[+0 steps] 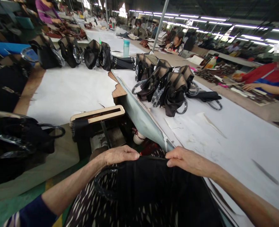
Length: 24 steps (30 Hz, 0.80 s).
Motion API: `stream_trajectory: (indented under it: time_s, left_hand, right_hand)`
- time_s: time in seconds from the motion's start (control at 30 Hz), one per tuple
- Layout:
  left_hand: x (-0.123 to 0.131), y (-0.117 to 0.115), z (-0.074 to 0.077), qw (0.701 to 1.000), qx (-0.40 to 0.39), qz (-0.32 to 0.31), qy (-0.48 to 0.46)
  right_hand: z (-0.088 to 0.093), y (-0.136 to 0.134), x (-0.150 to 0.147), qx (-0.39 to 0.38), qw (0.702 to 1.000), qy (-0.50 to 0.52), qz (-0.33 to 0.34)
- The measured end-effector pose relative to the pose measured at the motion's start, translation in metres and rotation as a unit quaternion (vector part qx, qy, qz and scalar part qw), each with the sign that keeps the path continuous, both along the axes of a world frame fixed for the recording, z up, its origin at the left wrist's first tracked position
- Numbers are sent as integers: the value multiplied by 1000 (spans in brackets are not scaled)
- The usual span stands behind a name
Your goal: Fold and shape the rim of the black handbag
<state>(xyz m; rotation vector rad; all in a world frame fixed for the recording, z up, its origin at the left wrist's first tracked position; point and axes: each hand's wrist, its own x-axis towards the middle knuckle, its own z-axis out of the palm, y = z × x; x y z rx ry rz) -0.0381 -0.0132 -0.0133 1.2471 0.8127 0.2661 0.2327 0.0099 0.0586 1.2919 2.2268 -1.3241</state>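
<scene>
A black handbag (149, 183) lies across my lap, its top edge turned away from me. My left hand (121, 155) pinches that edge at its left part, thumb and fingers closed on it. My right hand (189, 161) grips the same edge farther right, with a short stretch of it showing between the hands. One plastic-wrapped handle (103, 186) of the bag hangs to the left, below my left hand. The bag's lower part is dark, and its details are hard to make out.
Ahead stands a post-mounted wooden frame (106, 114) with a slot. Black bags (175, 91) stand on the white-covered table (201, 142) at right; more bags (44, 52) line the left table. A turquoise bottle (126, 48) stands farther back. A person in red (269, 78) works at right.
</scene>
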Motion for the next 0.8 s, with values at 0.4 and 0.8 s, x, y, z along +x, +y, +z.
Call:
stream_trajectory:
  time_s: [0.4,0.8]
  left_hand:
    - [9,2,20,993,99,-24,61]
    - [21,-8,27,973,189,43,124]
  right_hand:
    - [8,-2,-4,40,999,-23,28]
    - [8,1,-4,30,999,3,24]
